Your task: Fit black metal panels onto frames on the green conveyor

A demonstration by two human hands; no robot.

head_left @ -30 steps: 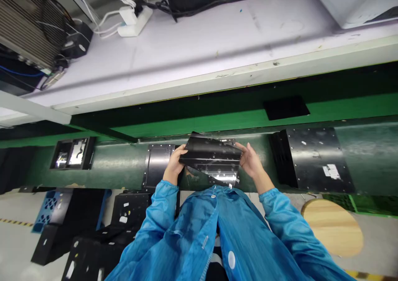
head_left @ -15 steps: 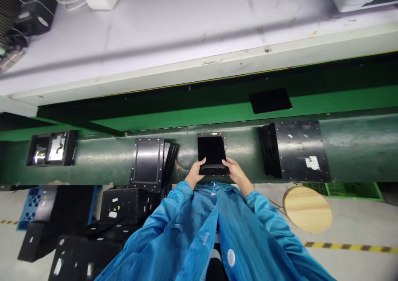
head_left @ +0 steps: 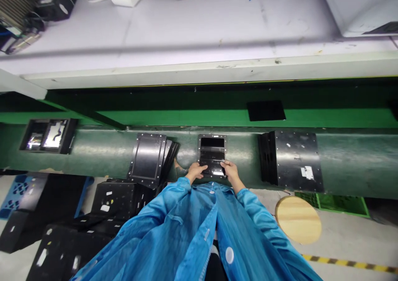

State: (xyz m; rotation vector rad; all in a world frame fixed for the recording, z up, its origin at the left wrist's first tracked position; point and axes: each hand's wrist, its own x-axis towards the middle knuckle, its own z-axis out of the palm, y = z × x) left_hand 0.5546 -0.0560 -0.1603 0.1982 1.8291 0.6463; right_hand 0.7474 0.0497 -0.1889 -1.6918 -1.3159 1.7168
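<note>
In front of my body a black glossy panel [head_left: 212, 153] lies over a flat black frame [head_left: 226, 142] with screw holes along its rim, on the green bench. My left hand [head_left: 195, 171] grips the panel's near left corner, thumb on top. At the near right corner my right hand [head_left: 230, 170] grips it the same way. The fingers under the edge are hidden, so I cannot tell whether they hold the frame too. Light bands reflect across the panel.
Stacked black plates [head_left: 148, 158] stand to the left and more black plates [head_left: 297, 160] to the right. A dark panel [head_left: 266, 111] rests on the green ledge. Further left is an open black case [head_left: 48, 135]. A wooden stool [head_left: 298, 219] and black boxes [head_left: 113, 198] are below the bench.
The glossy panel has tilted or sunk toward the frame: light bands now cross it and more of the frame's rim shows. Both hands keep their grip; the camera view has turned slightly.
</note>
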